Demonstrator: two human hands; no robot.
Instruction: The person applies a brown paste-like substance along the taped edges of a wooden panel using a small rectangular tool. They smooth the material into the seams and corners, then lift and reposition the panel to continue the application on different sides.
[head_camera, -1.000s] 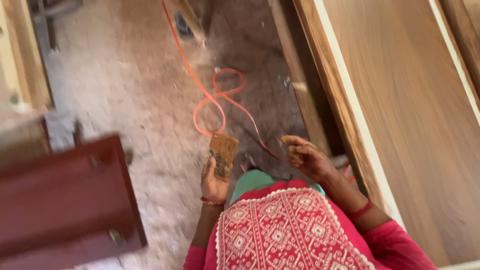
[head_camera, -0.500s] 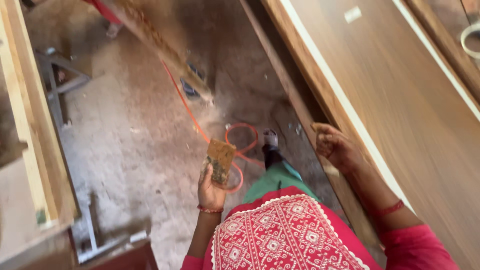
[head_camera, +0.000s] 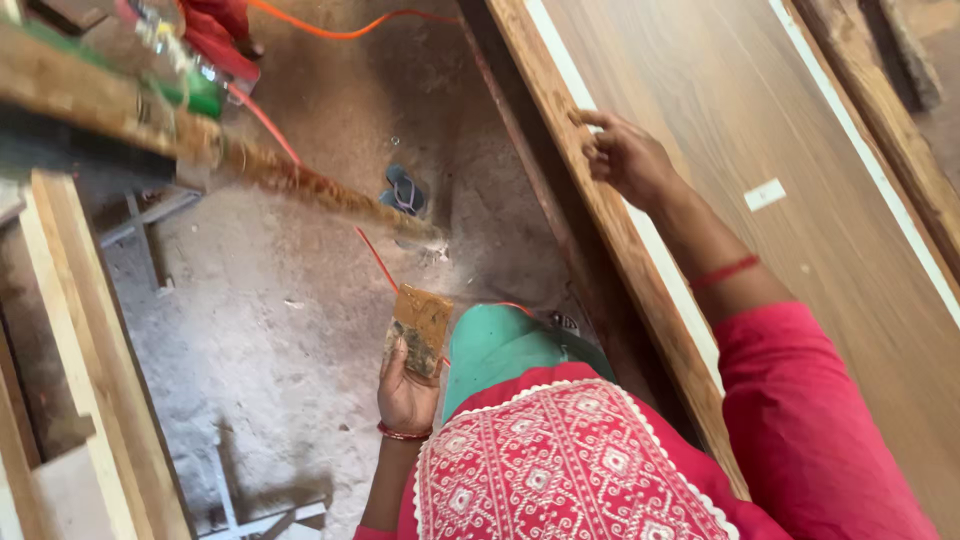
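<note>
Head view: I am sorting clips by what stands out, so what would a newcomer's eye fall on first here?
Most striking is the big brown wooden panel filling the right side, with the right hand resting on its pale edge. Next comes the left hand low in the middle, holding a small worn brown block over the dusty floor. An orange cable runs across the top.
</note>
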